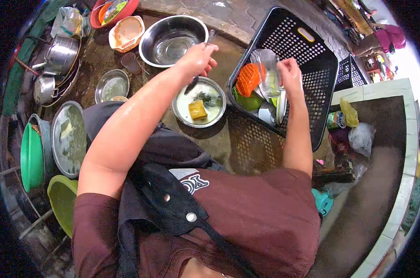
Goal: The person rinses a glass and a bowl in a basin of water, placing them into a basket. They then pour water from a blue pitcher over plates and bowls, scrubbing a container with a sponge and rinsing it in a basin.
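Observation:
My right hand is closed at the side of a clear glass mug, which it holds over the dishes in the black crate. Beneath and beside the mug are an orange scalloped bowl, a green bowl and a white cup. My left hand has its fingers curled above a metal basin of soapy water. A slim utensil with a dark end shows below that hand; its kind I cannot tell. A yellow sponge and a dark scouring pad float in the suds.
A large steel basin stands beyond my left hand, near a casserole dish and a plastic cup. Pots, a tub of cloudy water and green basins line the left. A tiled ledge borders the right. A person is farther back.

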Motion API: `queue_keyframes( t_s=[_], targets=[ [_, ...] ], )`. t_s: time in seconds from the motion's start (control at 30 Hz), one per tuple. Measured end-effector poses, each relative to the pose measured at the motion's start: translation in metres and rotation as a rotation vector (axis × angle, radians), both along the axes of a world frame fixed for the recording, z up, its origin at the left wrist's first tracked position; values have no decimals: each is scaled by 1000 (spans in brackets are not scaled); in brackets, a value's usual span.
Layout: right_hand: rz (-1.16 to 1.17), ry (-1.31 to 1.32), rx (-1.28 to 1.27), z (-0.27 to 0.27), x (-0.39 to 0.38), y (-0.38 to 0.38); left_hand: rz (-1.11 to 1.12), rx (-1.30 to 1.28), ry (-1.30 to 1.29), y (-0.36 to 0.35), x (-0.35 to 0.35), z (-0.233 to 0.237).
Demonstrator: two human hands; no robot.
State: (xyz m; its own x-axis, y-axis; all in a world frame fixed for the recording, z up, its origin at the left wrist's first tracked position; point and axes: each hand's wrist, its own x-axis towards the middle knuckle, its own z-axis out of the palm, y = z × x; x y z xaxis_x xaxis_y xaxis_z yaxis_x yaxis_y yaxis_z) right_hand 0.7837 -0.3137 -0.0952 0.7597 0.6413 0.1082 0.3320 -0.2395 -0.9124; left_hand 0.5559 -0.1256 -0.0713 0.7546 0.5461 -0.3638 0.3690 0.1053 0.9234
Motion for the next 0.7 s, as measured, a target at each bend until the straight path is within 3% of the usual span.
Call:
queue_keyframes(
  t_s=[0.07,0.13,0.17,0.2,0.27,0.33,0.43,0.57,0.7],
  targets=[
    [101,-501,-275,-34,19,-4,72,-27,-24,15,-6,-15],
    [221,-517,-651,-50,13,2,-63,312,9,29,-10,-26],
    [363,-517,-689,-63,12,0,-43,408,-6,29,-13,-30],
    [409,-465,-786,-119,38,-1,-40,411,-8,29,-15,-28],
    [556,-502,-920,-154,36,0,-164,680,89,33,-22,-22],
    [603,-426,-859,-186,37,-6,-195,794,41,35,-24,-23],
    [672,-312,-943,-199,25,-5,-234,653,84,19,-32,1],
    [690,-316,-867,-229,33,-16,-294,587,-8,3,-27,17],
    [722,137,-963,-194,23,-11,-335,697,-252,-11,-21,18]
  ],
)
